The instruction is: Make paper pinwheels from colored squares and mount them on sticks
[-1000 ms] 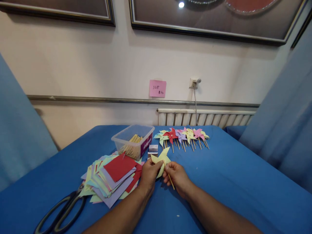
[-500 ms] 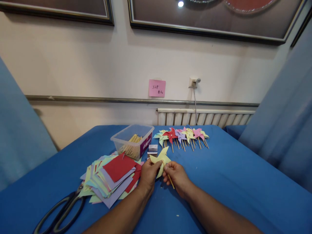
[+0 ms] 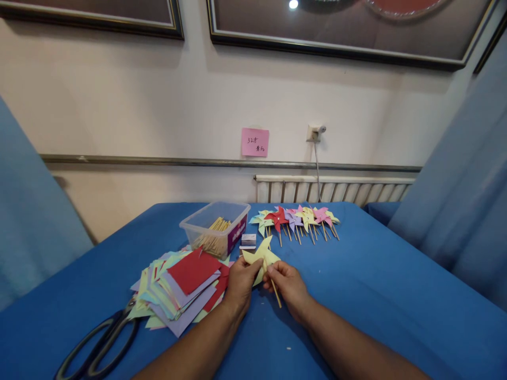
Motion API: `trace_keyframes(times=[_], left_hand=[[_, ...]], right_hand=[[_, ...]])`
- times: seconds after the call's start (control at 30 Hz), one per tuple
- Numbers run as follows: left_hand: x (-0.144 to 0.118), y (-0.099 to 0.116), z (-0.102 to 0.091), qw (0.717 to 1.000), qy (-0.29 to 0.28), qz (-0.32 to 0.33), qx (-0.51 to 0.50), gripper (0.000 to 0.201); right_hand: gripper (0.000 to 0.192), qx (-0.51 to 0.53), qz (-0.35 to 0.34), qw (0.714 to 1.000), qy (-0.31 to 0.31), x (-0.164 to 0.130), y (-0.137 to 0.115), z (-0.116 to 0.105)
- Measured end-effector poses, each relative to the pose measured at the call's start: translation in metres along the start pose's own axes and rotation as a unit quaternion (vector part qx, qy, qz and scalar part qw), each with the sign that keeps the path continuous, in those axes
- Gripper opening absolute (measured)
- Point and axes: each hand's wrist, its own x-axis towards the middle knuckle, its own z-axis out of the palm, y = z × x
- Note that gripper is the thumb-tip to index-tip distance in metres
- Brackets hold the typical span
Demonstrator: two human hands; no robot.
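Two bare hands meet low centre over a blue cloth table (image 3: 376,285) — far left lie black scissors (image 3: 95,348), then a fanned stack of flat coloured paper squares (image 3: 182,287), and a clear plastic tub (image 3: 216,227) of thin wooden sticks. Left hand (image 3: 237,282) pinches the pale yellow folded-paper pinwheel (image 3: 261,257), which sits just above both sets of fingers. Right hand (image 3: 289,285) is closed on its wooden stick (image 3: 276,293), forearms angling in from below — finished pinwheels (image 3: 295,219) lie in a row behind.

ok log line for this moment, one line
left hand: holds yellow pinwheel | right hand: grips stick | table
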Motion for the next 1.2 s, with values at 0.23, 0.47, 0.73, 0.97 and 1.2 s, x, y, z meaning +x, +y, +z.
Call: trace_keyframes(times=[0.23, 0.47, 0.73, 0.97, 1.2], left_hand=[[0.005, -0.009, -0.002, 0.999, -0.016, -0.019, -0.025, 0.035], [0.002, -0.004, -0.001, 1.000, -0.010, -0.014, -0.019, 0.030], [0.002, -0.002, -0.001, 1.000, 0.008, -0.014, -0.003, 0.031], [0.006, -0.007, -0.007, 0.998, 0.026, -0.029, 0.051, 0.030], [0.009, -0.007, -0.006, 0.996, 0.045, -0.026, 0.066, 0.029]], right_hand=[[0.041, -0.007, -0.076, 0.995, 0.068, -0.002, -0.014, -0.002], [0.036, 0.078, -0.059, 0.995, 0.036, -0.010, -0.013, 0.001], [0.031, 0.027, -0.123, 0.991, -0.045, -0.021, -0.014, 0.004], [0.027, 0.021, -0.108, 0.969, -0.223, -0.031, -0.012, 0.006], [0.029, 0.025, -0.035, 0.961, -0.274, -0.034, -0.006, 0.011]])
